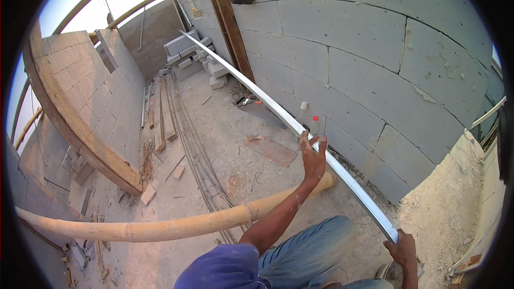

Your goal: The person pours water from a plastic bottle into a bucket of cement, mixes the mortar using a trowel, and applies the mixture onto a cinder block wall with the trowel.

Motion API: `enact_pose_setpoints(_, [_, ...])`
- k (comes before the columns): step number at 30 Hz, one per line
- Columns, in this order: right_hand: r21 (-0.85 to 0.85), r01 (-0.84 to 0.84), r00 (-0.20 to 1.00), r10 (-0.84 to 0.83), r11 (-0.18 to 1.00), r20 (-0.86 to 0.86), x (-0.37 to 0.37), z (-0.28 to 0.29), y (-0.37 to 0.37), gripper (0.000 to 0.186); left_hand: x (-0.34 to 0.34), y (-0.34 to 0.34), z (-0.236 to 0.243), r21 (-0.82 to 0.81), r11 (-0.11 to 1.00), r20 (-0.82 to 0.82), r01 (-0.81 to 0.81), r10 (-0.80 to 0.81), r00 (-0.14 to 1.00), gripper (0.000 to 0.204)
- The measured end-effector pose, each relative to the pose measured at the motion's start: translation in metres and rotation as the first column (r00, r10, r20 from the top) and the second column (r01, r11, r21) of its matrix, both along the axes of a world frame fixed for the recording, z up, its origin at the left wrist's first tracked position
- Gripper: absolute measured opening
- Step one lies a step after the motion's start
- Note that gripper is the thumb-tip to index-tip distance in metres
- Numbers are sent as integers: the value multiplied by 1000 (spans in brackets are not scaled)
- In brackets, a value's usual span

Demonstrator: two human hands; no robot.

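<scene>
A blue sleeve (219,265) fills six o'clock. From the left, a timber (80,134) stands at nine, a bamboo pole (187,223) runs from eight past centre, and planks (163,120) lie between nine and ten. The metal strip (273,106) slants from eleven to four. The left hand (314,159) touches it, fingers parted; whether its grip is closed, I cannot tell. A bottle (315,120) stands at three. At four, the right hand (403,248) clenches the strip's near end.
</scene>
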State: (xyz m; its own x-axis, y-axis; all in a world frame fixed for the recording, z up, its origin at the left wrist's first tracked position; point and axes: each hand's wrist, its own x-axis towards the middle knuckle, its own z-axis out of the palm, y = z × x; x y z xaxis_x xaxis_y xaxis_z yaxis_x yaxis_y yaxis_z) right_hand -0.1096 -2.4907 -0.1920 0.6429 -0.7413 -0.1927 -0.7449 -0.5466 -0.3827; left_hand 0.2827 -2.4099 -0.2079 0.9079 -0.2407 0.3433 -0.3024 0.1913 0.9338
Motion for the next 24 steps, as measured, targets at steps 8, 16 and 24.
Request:
enact_pose_setpoints(8, [-6, 22, 1000, -22, 1000, 0, -19, -15, 11, 45, 123, 29, -12, -193, 972, -643, 134, -228, 731, 97])
enact_pose_setpoints(16, [39, 37, 999, -37, 999, 2, -39, -35, 2, 47, 100, 17, 0, -212, 965, -623, 154, -255, 739, 56])
enact_pose_setpoints(24, [-4, 82, 996, -82, 997, 24, -47, -65, -9, 43, 73, 18, 25, -323, 914, -369, 247, -362, 856, 34])
